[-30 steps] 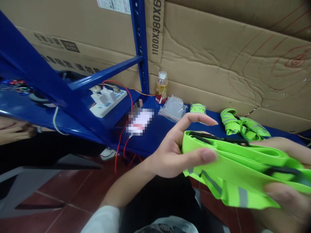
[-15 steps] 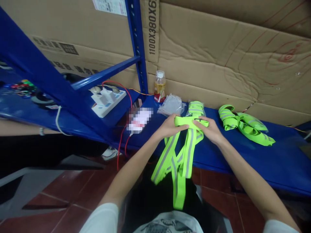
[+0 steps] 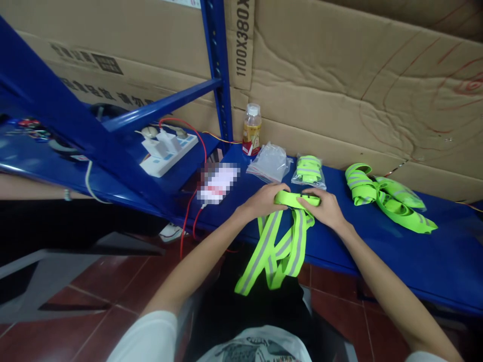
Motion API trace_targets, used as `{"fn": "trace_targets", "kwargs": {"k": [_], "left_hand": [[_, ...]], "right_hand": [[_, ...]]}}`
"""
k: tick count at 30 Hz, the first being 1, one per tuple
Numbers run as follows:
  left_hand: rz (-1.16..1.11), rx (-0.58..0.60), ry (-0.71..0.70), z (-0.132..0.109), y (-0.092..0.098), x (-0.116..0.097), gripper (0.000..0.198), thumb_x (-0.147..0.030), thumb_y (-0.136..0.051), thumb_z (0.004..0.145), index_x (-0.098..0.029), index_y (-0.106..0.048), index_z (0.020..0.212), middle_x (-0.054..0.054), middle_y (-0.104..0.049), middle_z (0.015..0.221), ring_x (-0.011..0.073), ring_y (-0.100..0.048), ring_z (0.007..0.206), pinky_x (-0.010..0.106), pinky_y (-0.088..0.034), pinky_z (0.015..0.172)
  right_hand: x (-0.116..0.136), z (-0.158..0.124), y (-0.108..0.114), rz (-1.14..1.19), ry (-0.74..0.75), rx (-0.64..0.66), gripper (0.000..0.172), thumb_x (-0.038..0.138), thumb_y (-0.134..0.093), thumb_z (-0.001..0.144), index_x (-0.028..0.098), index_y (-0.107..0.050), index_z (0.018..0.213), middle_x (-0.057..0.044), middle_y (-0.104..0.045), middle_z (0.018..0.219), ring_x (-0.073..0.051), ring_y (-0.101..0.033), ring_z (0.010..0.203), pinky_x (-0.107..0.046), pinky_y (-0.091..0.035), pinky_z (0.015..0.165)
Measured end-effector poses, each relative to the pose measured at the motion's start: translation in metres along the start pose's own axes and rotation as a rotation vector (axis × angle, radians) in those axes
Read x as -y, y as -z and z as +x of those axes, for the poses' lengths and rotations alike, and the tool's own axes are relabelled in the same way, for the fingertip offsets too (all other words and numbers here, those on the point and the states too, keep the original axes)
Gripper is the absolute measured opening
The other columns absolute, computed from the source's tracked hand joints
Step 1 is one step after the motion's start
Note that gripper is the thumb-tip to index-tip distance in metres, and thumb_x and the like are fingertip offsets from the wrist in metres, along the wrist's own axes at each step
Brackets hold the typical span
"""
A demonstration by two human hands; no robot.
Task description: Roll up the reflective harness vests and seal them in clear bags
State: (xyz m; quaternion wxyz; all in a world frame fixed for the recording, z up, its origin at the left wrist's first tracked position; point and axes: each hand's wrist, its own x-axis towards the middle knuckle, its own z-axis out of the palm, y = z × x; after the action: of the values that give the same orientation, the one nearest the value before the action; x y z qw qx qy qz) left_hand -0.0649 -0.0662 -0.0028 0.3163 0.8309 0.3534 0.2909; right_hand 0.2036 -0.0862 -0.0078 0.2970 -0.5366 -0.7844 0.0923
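Note:
Between my two hands is a neon-yellow reflective strap (image 3: 264, 241) with a grey stripe, its upper part folded into a flat band and its loops hanging over the shelf's front edge. My left hand (image 3: 266, 201) is closed on the band's left end. My right hand (image 3: 322, 203) grips the right end, beside a small black buckle. Just behind my hands lie a clear bag with a rolled yellow strap (image 3: 309, 170) and a stack of clear plastic bags (image 3: 269, 163). More yellow straps (image 3: 396, 201) lie in a loose pile to the right.
A bottle (image 3: 252, 129) with a white cap stands by the blue rack post (image 3: 219, 70). A blurred-out phone-like item (image 3: 219, 183) with a red cable and a white power strip (image 3: 169, 156) sit left. Large cardboard (image 3: 320, 90) backs the blue shelf (image 3: 377, 251). Another person's arm (image 3: 33, 187) shows far left.
My hands have lowered slightly with the folded band, uncovering the bagged strap behind. The hanging loops have drawn up a little. The camera view has shifted slightly.

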Motion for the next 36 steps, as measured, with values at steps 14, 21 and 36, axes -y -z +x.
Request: {"fn": "trace_targets", "kwargs": {"k": [14, 21, 36], "left_hand": [[-0.487, 0.030, 0.189, -0.005, -0.005, -0.002, 0.050, -0.014, -0.060, 0.085, -0.017, -0.056, 0.135, 0.005, -0.069, 0.101, 0.0165, -0.068, 0.073, 0.031, -0.056, 0.069], [0.096, -0.105, 0.202, -0.011, -0.005, -0.018, 0.045, -0.016, -0.053, 0.096, -0.020, -0.058, 0.140, 0.014, -0.074, 0.123, 0.0333, -0.070, 0.116, 0.045, -0.054, 0.100], [-0.372, -0.148, 0.300, -0.014, 0.004, 0.004, 0.029, -0.015, -0.058, 0.092, -0.022, -0.058, 0.119, 0.003, -0.068, 0.107, 0.0189, -0.070, 0.090, 0.035, -0.061, 0.082]], "right_hand": [[0.020, -0.003, 0.010, -0.172, 0.230, 0.142, 0.041, 0.056, -0.067, 0.102, 0.024, -0.070, 0.128, -0.010, -0.077, 0.120, -0.030, -0.077, 0.105, -0.040, -0.060, 0.086], [0.030, 0.014, 0.014, -0.208, 0.101, 0.263, 0.042, 0.064, -0.068, 0.098, 0.024, -0.073, 0.110, -0.007, -0.080, 0.098, -0.031, -0.077, 0.088, -0.039, -0.056, 0.072], [0.029, 0.023, 0.003, -0.294, 0.302, 0.249, 0.062, 0.052, -0.061, 0.106, 0.031, -0.052, 0.163, -0.010, -0.077, 0.134, -0.034, -0.079, 0.109, -0.041, -0.064, 0.080]]}}
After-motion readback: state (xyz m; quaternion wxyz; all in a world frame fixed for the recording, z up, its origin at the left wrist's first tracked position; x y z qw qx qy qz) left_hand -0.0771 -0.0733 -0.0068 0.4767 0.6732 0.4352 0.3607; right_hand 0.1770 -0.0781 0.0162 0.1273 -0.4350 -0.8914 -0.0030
